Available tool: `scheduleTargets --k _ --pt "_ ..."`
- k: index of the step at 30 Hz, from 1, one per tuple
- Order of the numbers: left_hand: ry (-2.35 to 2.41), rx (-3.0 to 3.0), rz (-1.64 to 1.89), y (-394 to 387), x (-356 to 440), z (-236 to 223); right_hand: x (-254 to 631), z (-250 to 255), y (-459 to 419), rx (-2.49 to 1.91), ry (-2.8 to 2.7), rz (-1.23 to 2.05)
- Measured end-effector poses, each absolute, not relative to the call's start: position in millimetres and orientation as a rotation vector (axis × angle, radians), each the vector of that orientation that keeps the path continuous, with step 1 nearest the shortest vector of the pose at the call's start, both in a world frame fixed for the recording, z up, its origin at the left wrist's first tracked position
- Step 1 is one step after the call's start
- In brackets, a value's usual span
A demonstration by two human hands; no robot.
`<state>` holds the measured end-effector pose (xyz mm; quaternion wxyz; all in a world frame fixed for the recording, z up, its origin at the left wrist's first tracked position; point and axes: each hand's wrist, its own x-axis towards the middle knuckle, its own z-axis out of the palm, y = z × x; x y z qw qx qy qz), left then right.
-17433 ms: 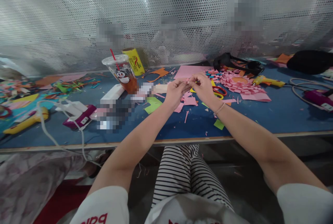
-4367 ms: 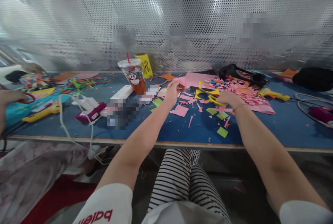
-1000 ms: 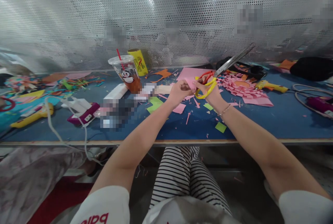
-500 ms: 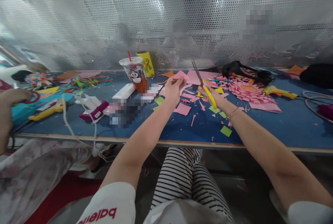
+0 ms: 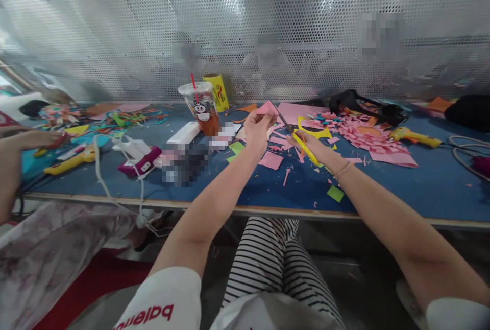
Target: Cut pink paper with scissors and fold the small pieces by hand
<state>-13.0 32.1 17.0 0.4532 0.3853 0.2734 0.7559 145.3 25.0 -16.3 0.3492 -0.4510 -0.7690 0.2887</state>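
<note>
My left hand (image 5: 258,126) pinches a piece of pink paper (image 5: 268,108) above the blue table (image 5: 229,187). Yellow-handled scissors (image 5: 305,147) are gripped in my right hand (image 5: 309,142). Their blades point up and left and meet the right edge of the pink paper; whether they are cutting through it I cannot tell. Below my hands lie pink paper scraps (image 5: 271,160) and thin strips. A green paper square (image 5: 335,194) rests near the table's front edge. Right of my right hand spreads a fringed pink paper piece (image 5: 369,138) made of many small curled strips.
A cup of brown drink (image 5: 202,113) with a red straw stands behind my left arm, beside a yellow can (image 5: 217,92). Glue guns (image 5: 415,137) lie on both sides. White cables run from a purple power strip (image 5: 141,162). A co-worker's hand (image 5: 42,138) is at the far left.
The scissors have swung down and left, from upright beside the paper to its edge. My left hand still pinches the pink paper. The co-worker's hand has shifted right.
</note>
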Motion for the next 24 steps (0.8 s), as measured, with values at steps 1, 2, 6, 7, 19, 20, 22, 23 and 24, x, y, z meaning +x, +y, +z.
scheduleTargets --k 1,2,6,7,19,20,22,23,24 --pt "0.68 0.963 1.867 32 -13 17 145 -18 27 -1.166 -1.99 0.747" --pt "0.686 0.975 1.867 31 -12 17 145 -19 28 -1.164 -1.991 0.746" --pt "0.711 1.02 1.852 32 -12 17 146 -20 28 -1.178 -1.993 0.743" --pt "0.717 1.025 1.845 32 -13 16 146 -18 27 -1.183 -1.993 0.74" --pt "0.739 0.922 1.762 33 -17 20 140 -4 17 -1.412 -1.869 0.808" --pt "0.728 0.912 1.758 33 -16 20 139 -3 17 -1.423 -1.837 0.851" --pt "0.717 0.889 1.747 33 -16 20 139 -1 15 -1.446 -1.786 0.93" --pt "0.719 0.877 1.739 32 -16 20 139 0 14 -1.458 -1.769 0.961" --pt "0.723 0.866 1.729 32 -16 21 139 1 13 -1.469 -1.755 0.979"
